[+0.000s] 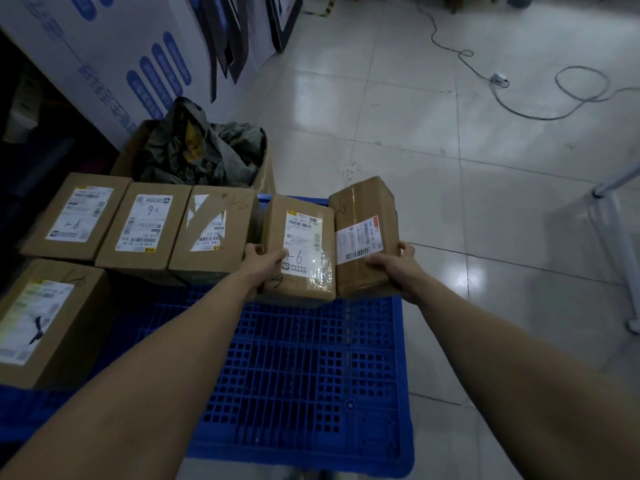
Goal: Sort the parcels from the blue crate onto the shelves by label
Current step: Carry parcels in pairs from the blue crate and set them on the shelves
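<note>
Two brown cardboard parcels are held side by side over the far end of the blue crate [311,368]. My left hand [261,268] grips the left parcel [301,268], whose white label bears a handwritten "9-". My right hand [394,268] grips the right parcel [363,223], taped, with a white barcode label. The two parcels touch along their inner sides. Left of them a row of three labelled parcels [145,230] lies flat, and another parcel [45,320] lies nearer me at the left edge.
An open carton stuffed with grey plastic wrapping [204,150] stands behind the row. Big white printed boxes [104,53] line the far left. A white cable and plug [498,77] trail over the tiled floor; a white stand leg [620,244] is at right.
</note>
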### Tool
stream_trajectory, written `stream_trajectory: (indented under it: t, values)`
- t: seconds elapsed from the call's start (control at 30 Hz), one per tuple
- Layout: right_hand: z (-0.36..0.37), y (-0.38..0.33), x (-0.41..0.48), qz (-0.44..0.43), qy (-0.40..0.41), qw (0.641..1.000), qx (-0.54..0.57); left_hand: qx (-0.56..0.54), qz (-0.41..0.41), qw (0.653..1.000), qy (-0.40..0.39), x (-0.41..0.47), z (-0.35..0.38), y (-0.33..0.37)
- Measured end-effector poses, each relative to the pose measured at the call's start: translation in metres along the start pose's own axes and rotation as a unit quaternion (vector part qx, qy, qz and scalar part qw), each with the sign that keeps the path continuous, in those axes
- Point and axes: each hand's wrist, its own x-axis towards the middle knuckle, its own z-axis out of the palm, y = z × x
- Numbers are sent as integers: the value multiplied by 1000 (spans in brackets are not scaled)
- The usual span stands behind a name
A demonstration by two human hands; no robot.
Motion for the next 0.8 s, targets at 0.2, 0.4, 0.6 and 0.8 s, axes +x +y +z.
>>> stream_trajectory:
  t: [0.2, 0.4, 0.6, 0.8]
  values:
    - [-17, 0, -15, 43, -1, 999, 14, -56, 3, 998, -30, -13, 0, -1]
    - [-25, -23, -50, 54, -10, 998, 18, -81, 19, 995, -52, -49, -9, 31]
    - [0, -97, -110, -17, -41, 997, 63, -123, 75, 988, -60, -117, -57, 90]
    - [41, -172, -177, -91, -80, 989, 81, -169, 174, 970, -35, -198, -121, 138]
